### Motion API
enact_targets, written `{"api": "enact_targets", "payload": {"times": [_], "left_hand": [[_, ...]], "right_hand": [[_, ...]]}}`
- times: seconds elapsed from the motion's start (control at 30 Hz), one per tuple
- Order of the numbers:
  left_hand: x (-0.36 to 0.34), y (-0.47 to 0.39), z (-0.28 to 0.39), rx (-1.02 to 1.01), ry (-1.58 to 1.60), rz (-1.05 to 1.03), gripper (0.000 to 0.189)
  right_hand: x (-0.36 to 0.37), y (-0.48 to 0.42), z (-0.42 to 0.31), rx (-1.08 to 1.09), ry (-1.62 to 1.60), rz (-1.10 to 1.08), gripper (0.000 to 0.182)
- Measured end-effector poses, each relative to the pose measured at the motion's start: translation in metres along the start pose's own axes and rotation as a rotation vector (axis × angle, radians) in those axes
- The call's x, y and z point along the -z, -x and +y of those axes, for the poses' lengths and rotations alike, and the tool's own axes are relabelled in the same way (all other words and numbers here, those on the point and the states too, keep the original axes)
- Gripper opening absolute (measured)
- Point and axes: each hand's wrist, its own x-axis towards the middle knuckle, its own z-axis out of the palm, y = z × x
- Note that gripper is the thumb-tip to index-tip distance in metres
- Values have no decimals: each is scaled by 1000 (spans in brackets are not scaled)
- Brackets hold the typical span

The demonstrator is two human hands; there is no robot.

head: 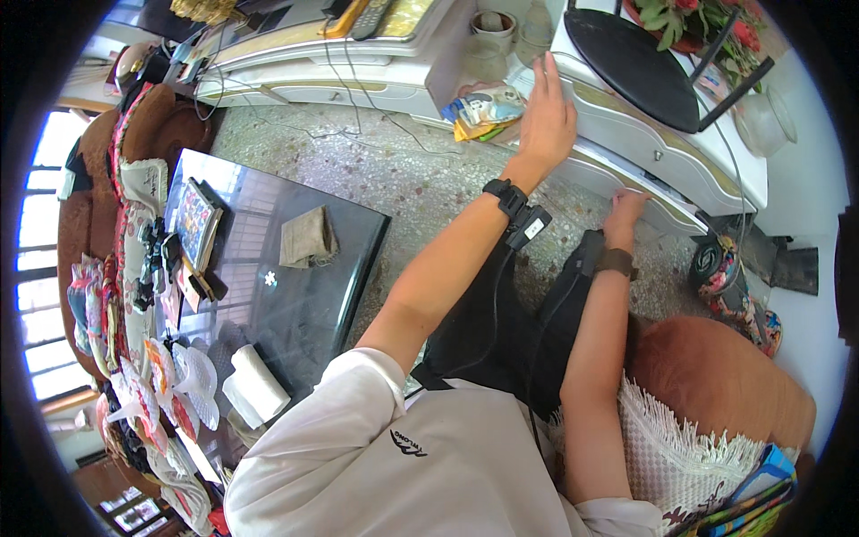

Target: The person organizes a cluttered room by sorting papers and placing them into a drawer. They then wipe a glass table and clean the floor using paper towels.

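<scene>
My left hand (pixel 549 124) is raised beside the end of a white cabinet's pulled-out lower drawer (pixel 621 191). Its fingers are stretched out, with nothing seen in them, and a black strap with a small device circles the wrist. The fingertips of my right hand (pixel 627 203) touch the top edge of the drawer front farther right; its grip is partly hidden. Above that drawer is a shut drawer with a small knob (pixel 658 156). Plastic packets (pixel 484 111) lie just left of my left hand, by the cabinet.
A black glass-topped table (pixel 322 295) at left holds a folded cloth (pixel 309 238), magazines (pixel 194 225) and a paper roll (pixel 256 386). Cables (pixel 356 101) run down onto the speckled floor. A black stool (pixel 634 70) and a glass jar (pixel 765 124) are on the cabinet; a brown sofa seat (pixel 718 376) is at right.
</scene>
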Motion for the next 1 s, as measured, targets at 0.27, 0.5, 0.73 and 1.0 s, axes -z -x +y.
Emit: {"api": "enact_targets", "payload": {"times": [0.27, 0.5, 0.73, 1.0], "left_hand": [[29, -6, -5, -28, -30, -79, 75], [53, -1, -14, -42, -29, -121, 64], [78, 113, -9, 255, -68, -757, 44], [201, 200, 27, 129, -313, -1090, 45]], "right_hand": [[-21, -42, -21, -122, -97, 23, 28], [-23, -13, -43, -110, 1, -176, 40], [18, -76, -38, 521, 375, -453, 58], [-18, -53, -47, -92, 128, -176, 65]]}}
